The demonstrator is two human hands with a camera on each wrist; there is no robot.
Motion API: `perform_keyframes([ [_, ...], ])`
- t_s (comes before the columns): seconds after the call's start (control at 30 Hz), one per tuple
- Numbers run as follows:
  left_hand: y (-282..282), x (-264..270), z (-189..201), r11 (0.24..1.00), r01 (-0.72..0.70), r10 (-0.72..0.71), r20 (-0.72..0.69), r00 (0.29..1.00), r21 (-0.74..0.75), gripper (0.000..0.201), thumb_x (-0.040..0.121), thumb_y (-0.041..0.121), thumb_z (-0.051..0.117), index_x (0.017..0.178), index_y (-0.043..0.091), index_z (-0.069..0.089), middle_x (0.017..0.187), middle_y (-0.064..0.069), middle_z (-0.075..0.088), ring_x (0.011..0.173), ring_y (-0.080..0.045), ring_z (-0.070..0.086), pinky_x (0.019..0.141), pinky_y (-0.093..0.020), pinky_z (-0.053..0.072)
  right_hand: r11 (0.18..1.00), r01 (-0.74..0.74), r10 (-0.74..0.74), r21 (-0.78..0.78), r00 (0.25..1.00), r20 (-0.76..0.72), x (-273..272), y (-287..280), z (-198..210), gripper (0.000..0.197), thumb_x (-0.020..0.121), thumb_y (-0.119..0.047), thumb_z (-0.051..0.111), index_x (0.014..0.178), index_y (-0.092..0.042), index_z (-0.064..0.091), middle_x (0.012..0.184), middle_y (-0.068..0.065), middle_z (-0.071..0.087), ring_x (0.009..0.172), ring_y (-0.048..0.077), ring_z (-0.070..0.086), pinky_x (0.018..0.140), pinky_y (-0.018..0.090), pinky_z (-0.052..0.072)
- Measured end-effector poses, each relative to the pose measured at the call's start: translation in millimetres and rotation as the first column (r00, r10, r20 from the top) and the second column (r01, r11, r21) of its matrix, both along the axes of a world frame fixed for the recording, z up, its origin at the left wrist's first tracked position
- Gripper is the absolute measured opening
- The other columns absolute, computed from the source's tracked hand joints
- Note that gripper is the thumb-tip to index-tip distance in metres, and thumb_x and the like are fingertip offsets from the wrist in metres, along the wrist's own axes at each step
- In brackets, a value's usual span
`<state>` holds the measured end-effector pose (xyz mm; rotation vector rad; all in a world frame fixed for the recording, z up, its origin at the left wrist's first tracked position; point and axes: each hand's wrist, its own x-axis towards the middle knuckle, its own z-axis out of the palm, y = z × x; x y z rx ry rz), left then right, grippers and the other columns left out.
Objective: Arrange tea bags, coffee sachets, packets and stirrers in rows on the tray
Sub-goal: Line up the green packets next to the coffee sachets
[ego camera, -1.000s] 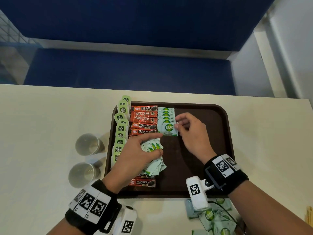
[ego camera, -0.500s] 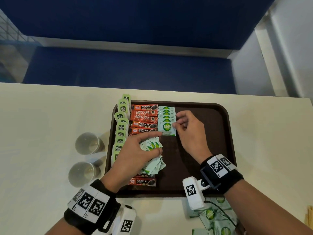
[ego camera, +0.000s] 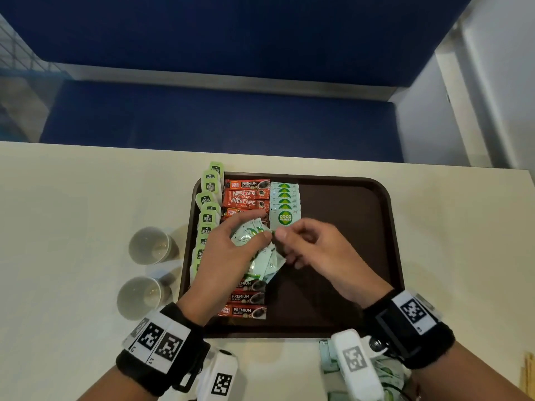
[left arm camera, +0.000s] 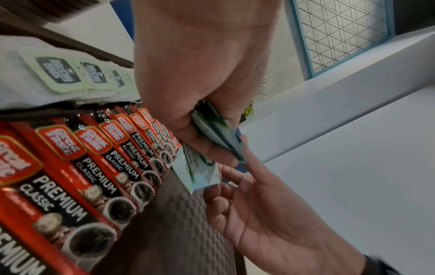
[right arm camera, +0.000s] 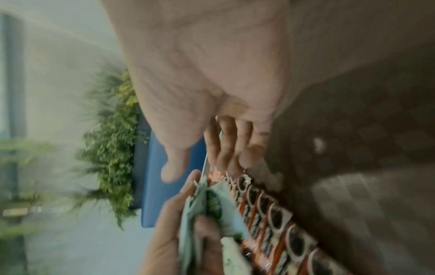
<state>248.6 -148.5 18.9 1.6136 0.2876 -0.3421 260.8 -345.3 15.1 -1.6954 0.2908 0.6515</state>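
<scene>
The person's bare forearms end in thick black wristbands: the left wristband, at the lower left of the frame, carries a row of white tags printed with black square codes, and the right wristband, at the lower right, carries similar tags on a black frame. Under each wrist hangs a white camera housing with its own code tag, the left camera and the right camera, the latter trailing a thin dark cable.

I am looking over a cream tabletop; behind it a dark blue bench is standing, a white wall is rising at right, and green plants are showing.
</scene>
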Motion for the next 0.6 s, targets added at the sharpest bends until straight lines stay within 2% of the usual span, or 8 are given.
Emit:
perform_keyframes([
  [0.07, -1.8, 1.6, 0.7, 1.0, -0.023, 0.022, 0.04, 0.999, 0.002, 0.033, 0.096, 0.025, 0.08, 0.125, 0.04, 0.074, 0.127, 0.027, 0.072, 0.122, 0.011, 0.062, 0.105, -0.022, 0.047, 0.988, -0.053, 0.068, 0.144, 0.992, -0.102, -4.3, -1.2, 7.1, 0.038, 0.087, -0.034, 0.086, 0.111, -0.008, 0.072, 0.096, 0.01, 0.078, 0.083, 0.023, 0.075, 0.077, 0.033, 0.061],
  [0.17, -4.0, 1.5, -0.7, 0.998, -0.06, 0.06, 0.074, 0.995, -0.004, 0.036, 0.096, 0.023, 0.081, 0.126, 0.04, 0.073, 0.13, 0.024, 0.072, 0.125, 0.005, 0.064, 0.107, -0.028, 0.052, 0.96, 0.024, 0.026, 0.279, 0.985, -0.173, -0.9, -7.4, 8.7, 0.038, 0.089, -0.011, 0.085, 0.121, -0.001, 0.068, 0.101, 0.016, 0.075, 0.088, 0.027, 0.074, 0.08, 0.032, 0.063],
  [0.23, -4.8, 2.1, -2.6, 0.989, -0.117, 0.121, 0.037, 0.992, -0.094, 0.038, 0.095, 0.018, 0.082, 0.127, 0.036, 0.074, 0.131, 0.015, 0.074, 0.125, -0.009, 0.07, 0.103, -0.038, 0.059, 0.918, 0.099, 0.003, 0.385, 0.967, -0.256, 0.8, -10.8, 5.7, 0.039, 0.092, -0.005, 0.08, 0.127, 0.005, 0.066, 0.104, 0.019, 0.073, 0.09, 0.026, 0.073, 0.083, 0.032, 0.063],
  [0.3, -6.6, 3.7, -1.4, 0.953, -0.183, 0.179, -0.038, 0.983, -0.242, 0.041, 0.094, 0.009, 0.08, 0.129, 0.028, 0.074, 0.128, 0.003, 0.077, 0.118, -0.021, 0.076, 0.095, -0.043, 0.064, 0.896, 0.113, 0.025, 0.43, 0.953, -0.302, -0.4, -12.1, 2.3, 0.04, 0.095, -0.005, 0.076, 0.131, 0.009, 0.064, 0.107, 0.021, 0.072, 0.089, 0.024, 0.072, 0.082, 0.029, 0.063],
  [0.4, -6.3, 7.4, 0.0, 0.94, -0.177, 0.173, -0.039, 0.984, -0.292, 0.042, 0.093, 0.003, 0.079, 0.129, 0.024, 0.074, 0.125, -0.003, 0.079, 0.114, -0.028, 0.078, 0.093, -0.047, 0.065, 0.921, 0.051, 0.058, 0.386, 0.962, -0.266, -3.9, -11.3, -1.0, 0.03, 0.096, -0.005, 0.074, 0.124, 0.006, 0.07, 0.105, 0.021, 0.075, 0.088, 0.021, 0.073, 0.079, 0.027, 0.062],
  [0.47, -4.5, 8.4, -1.4, 0.947, -0.174, 0.179, -0.006, 0.984, -0.272, 0.042, 0.093, 0.003, 0.079, 0.128, 0.027, 0.075, 0.128, -0.001, 0.078, 0.118, -0.028, 0.077, 0.098, -0.052, 0.062, 0.957, 0.061, -0.003, 0.283, 0.98, -0.201, -2.8, -13.3, 0.4, 0.02, 0.097, -0.006, 0.075, 0.115, 0.003, 0.073, 0.098, 0.017, 0.076, 0.084, 0.02, 0.071, 0.077, 0.028, 0.061],
  [0.53, -0.6, 8.9, -5.0, 0.964, -0.196, 0.209, 0.057, 0.976, -0.181, 0.04, 0.094, 0.008, 0.081, 0.125, 0.034, 0.077, 0.134, 0.006, 0.075, 0.128, -0.025, 0.071, 0.105, -0.055, 0.058, 0.985, 0.113, -0.1, 0.132, 0.99, -0.1, 0.4, -19.0, 1.4, 0.012, 0.099, -0.007, 0.073, 0.11, -0.003, 0.076, 0.094, 0.017, 0.077, 0.081, 0.018, 0.07, 0.074, 0.028, 0.059],
  [0.6, 4.1, 8.3, -7.8, 0.969, -0.227, 0.235, 0.088, 0.968, -0.094, 0.032, 0.096, 0.009, 0.079, 0.118, 0.032, 0.082, 0.129, 0.011, 0.076, 0.129, -0.02, 0.07, 0.109, -0.054, 0.056, 0.983, 0.18, -0.18, 0.025, 0.984, -0.003, 3.2, -25.3, 1.4, 0.011, 0.102, -0.011, 0.071, 0.11, -0.01, 0.078, 0.099, 0.014, 0.079, 0.081, 0.015, 0.069, 0.072, 0.027, 0.057],
])
